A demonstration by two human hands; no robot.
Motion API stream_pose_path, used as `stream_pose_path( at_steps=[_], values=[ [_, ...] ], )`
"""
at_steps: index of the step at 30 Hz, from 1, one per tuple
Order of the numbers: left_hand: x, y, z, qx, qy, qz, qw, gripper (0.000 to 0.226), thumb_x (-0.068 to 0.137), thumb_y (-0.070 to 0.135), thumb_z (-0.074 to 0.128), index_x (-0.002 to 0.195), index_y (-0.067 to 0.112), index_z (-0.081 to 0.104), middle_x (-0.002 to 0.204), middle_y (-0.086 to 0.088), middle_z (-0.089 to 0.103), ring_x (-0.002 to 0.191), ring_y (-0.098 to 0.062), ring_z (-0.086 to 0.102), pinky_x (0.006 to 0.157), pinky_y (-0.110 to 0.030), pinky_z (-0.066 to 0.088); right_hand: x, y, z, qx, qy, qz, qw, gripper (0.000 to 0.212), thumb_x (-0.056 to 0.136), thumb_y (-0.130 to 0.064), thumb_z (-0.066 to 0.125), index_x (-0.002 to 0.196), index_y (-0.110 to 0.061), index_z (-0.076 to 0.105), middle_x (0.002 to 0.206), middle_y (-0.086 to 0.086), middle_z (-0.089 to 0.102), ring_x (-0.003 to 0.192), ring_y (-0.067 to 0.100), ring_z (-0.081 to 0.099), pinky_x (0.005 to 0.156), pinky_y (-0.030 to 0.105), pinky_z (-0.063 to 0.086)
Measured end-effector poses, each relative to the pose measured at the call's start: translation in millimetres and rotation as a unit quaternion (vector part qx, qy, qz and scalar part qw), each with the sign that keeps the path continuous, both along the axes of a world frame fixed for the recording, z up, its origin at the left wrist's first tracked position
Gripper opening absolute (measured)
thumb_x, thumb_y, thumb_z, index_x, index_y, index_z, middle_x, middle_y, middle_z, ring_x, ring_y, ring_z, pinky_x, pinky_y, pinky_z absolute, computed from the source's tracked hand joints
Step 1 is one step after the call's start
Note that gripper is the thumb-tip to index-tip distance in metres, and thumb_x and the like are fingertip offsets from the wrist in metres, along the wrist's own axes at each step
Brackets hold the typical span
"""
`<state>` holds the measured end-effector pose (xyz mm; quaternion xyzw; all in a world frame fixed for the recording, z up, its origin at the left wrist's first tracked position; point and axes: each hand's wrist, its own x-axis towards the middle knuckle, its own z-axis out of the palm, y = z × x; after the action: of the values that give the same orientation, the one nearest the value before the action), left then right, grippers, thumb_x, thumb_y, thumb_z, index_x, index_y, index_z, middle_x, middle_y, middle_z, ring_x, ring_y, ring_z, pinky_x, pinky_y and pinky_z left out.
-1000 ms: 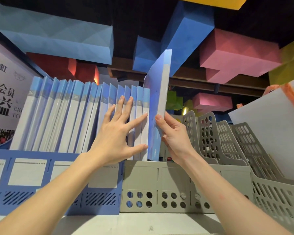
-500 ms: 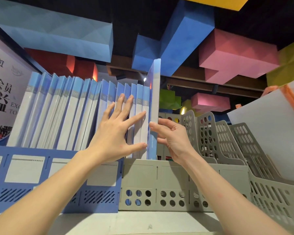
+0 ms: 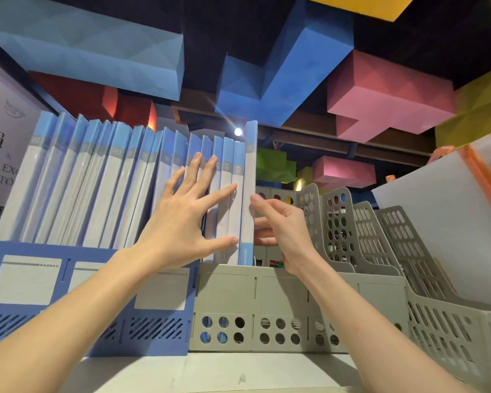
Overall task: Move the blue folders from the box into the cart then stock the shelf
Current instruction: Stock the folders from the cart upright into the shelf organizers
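Observation:
A row of several blue folders [image 3: 102, 188] stands upright, leaning left, in a blue file rack [image 3: 91, 302] and the adjoining grey file rack [image 3: 267, 296] on the white shelf [image 3: 210, 373]. The rightmost blue folder [image 3: 249, 194] stands upright at the end of the row, slightly taller than its neighbours. My left hand [image 3: 184, 222] lies flat with spread fingers against the spines next to it. My right hand [image 3: 281, 225] is just right of that folder, fingers loosely curled, fingertips at its edge, holding nothing.
Empty grey perforated file racks [image 3: 360, 239] stand to the right of the folders. A white and orange folder [image 3: 448, 222] leans at the far right. A printed sign [image 3: 0, 154] is at the left. Coloured foam blocks [image 3: 281, 69] hang overhead.
The rightmost folder has dropped down into the grey rack and turned spine-on in line with the row. My right hand has let go of it; the left hand stays on the spines.

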<state>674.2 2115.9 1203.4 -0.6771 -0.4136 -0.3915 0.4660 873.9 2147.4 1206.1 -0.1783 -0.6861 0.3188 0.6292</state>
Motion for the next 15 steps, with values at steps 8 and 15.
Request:
stream_pose_path(
  at_steps=[8,15],
  values=[
    [3,-3,-4,0.039,-0.020,0.020,0.999,0.085,0.077,0.080,0.051,0.153,0.042,0.036,0.167,-0.015,-0.011,0.153,-0.034,-0.021,0.122,-0.057,-0.012,-6,0,-1,0.054,0.035,-0.052,0.997,0.018,0.092,-0.030,0.070,0.103,-0.017,0.076,0.083,-0.006,0.076,0.079,0.017,0.075,0.061,0.035,0.062],
    [5,-4,-12,0.019,-0.038,0.069,0.997,0.084,0.087,0.076,0.045,0.159,0.043,0.015,0.164,-0.018,-0.023,0.150,-0.034,-0.028,0.123,-0.060,-0.005,-8,-2,-3,0.068,0.012,-0.066,0.995,0.016,0.094,-0.029,0.068,0.099,-0.016,0.075,0.082,0.006,0.076,0.076,0.018,0.073,0.055,0.034,0.060]
  ],
)
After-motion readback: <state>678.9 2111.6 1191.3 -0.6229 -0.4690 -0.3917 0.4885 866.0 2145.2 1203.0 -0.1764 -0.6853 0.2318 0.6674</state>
